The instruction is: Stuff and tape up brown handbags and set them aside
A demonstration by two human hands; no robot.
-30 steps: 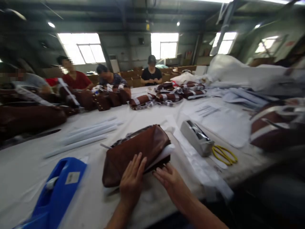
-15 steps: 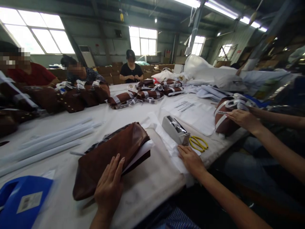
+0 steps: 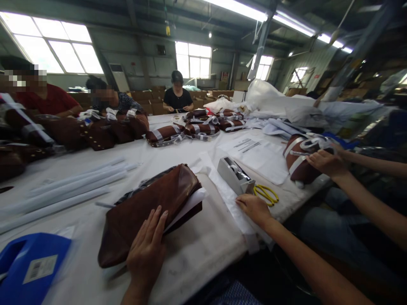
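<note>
A brown leather bag [image 3: 146, 207] lies on its side on the white-covered table, with white paper showing from its open end. My left hand [image 3: 148, 243] rests on its near side, fingers stretched out flat. My right hand [image 3: 256, 209] is closed, thumb and fingers pinched at the edge of a thin white sheet [image 3: 227, 197] running towards the table's front edge. Just beyond that hand stands a grey tape dispenser [image 3: 234, 174]. Beside the dispenser lie yellow-handled scissors [image 3: 267, 195], their blades hidden.
A co-worker's hand [image 3: 327, 163] at the right works on a strapped brown bag [image 3: 299, 159]. Blue plastic container [image 3: 38, 267] stands front left, near white rolled tubes [image 3: 73, 186]. Wrapped bags [image 3: 165, 134] lie farther back. Several people sit across the table.
My right hand has curled its fingers from a flatter pose into a pinch at the white sheet. My left hand stays on the bag. The view has shifted slightly.
</note>
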